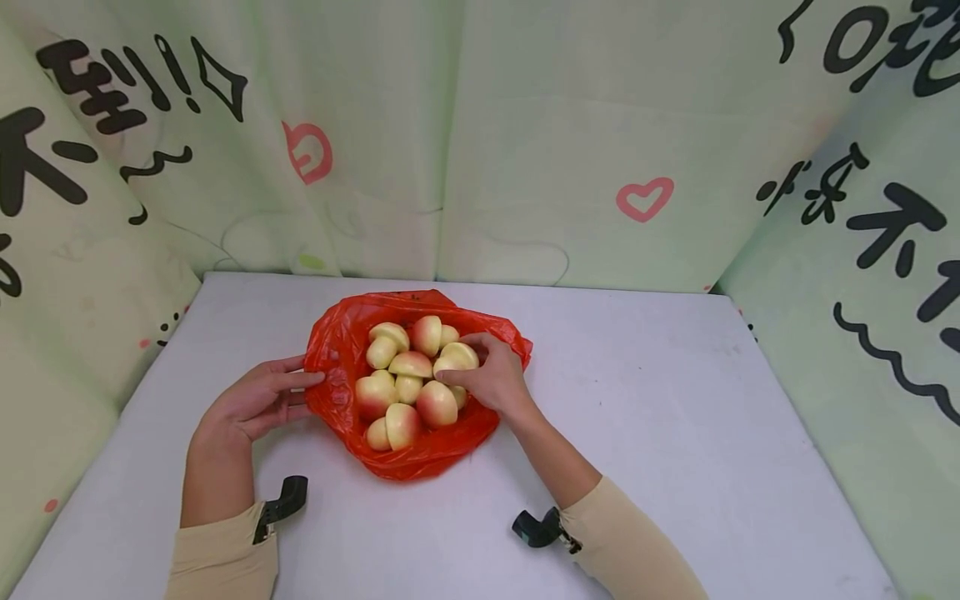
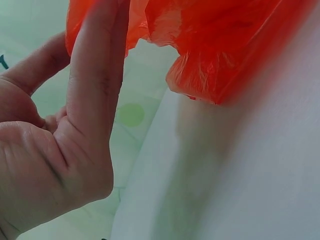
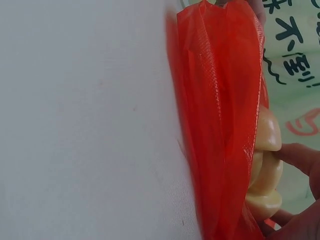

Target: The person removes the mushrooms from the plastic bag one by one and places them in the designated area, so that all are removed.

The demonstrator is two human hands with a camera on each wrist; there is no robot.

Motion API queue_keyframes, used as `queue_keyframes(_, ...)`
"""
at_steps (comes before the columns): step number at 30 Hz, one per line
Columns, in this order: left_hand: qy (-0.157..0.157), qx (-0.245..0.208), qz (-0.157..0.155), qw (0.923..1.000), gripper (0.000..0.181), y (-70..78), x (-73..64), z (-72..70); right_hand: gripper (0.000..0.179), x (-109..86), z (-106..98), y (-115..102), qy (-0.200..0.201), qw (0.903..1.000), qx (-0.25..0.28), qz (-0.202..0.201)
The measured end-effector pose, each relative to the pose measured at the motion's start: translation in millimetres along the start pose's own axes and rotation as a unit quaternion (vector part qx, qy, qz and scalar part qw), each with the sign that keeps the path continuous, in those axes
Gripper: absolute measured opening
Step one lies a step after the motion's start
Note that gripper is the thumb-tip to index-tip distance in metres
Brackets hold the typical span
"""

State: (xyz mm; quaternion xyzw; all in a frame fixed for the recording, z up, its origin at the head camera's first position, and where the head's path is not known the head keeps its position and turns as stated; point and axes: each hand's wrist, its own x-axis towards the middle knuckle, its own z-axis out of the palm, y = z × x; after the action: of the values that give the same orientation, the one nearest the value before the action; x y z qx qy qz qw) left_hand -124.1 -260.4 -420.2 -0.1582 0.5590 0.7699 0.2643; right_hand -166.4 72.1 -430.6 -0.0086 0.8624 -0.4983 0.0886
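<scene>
A red plastic bag [image 1: 408, 468] lies spread at its mouth on the table, with several glossy toy mushrooms [image 1: 411, 364] heaped inside. Their rounded caps are cream and pink, their stems pale yellow. My left hand [image 1: 262, 396] pinches the bag's left rim between thumb and fingers; the left wrist view shows long, nearly straight fingers [image 2: 92, 75] against the red plastic. Over the right side of the heap, my right hand [image 1: 495, 375] grips one toy mushroom [image 1: 459, 357]. In the right wrist view, fingers and thumb reach round that pale mushroom [image 3: 270, 172] at the bag's edge.
The white table [image 1: 637, 433] extends on both sides of the bag. Pale green curtains [image 1: 570, 150] with black writing and hearts stand behind it and at the sides. Black wrist mounts [image 1: 536, 529] jut from both sleeves.
</scene>
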Motion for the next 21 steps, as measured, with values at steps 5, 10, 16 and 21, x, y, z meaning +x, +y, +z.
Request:
queue_keyframes(5,0.001,-0.004,-0.001,1.0000,0.052,-0.5,0.0,-0.8,0.061,-0.7,-1.7,-1.0,0.000,1.0000,0.003,-0.003)
queue_keyframes(10,0.001,-0.003,0.003,1.0000,0.048,0.2,-0.7,-0.2,0.060,-0.6,-3.1,-2.4,0.000,0.9999,0.014,-0.007)
queue_keyframes(16,-0.005,-0.012,0.006,0.9999,0.026,1.1,-1.6,0.2,0.059,-0.1,-4.7,-1.8,0.001,0.9997,0.024,-0.002)
queue_keyframes(21,-0.005,-0.012,0.004,0.9999,0.029,0.3,-1.7,-0.4,0.060,-0.8,-6.8,-1.1,0.000,0.9994,0.036,0.000)
